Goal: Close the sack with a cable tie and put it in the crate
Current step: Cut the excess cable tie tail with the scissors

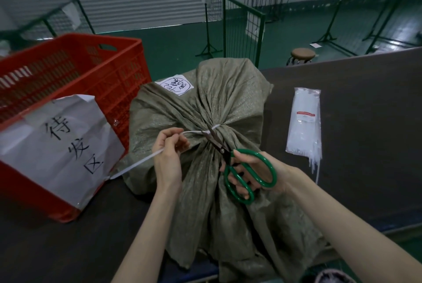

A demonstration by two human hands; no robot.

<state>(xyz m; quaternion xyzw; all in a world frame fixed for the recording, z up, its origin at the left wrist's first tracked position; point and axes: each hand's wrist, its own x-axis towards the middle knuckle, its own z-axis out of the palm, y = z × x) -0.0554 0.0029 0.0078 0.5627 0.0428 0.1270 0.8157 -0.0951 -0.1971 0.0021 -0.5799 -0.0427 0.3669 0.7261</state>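
An olive woven sack lies on the dark table, its neck gathered and cinched by a white cable tie. My left hand pinches the tie's long free tail, which runs down-left toward the crate. My right hand holds green-handled scissors; their blades sit at the tie right beside the neck. The red plastic crate stands to the left of the sack, with a white paper sign taped to its front.
A clear packet of white cable ties lies on the table to the right of the sack. Beyond the table are green mesh fence panels and a round stool on a green floor.
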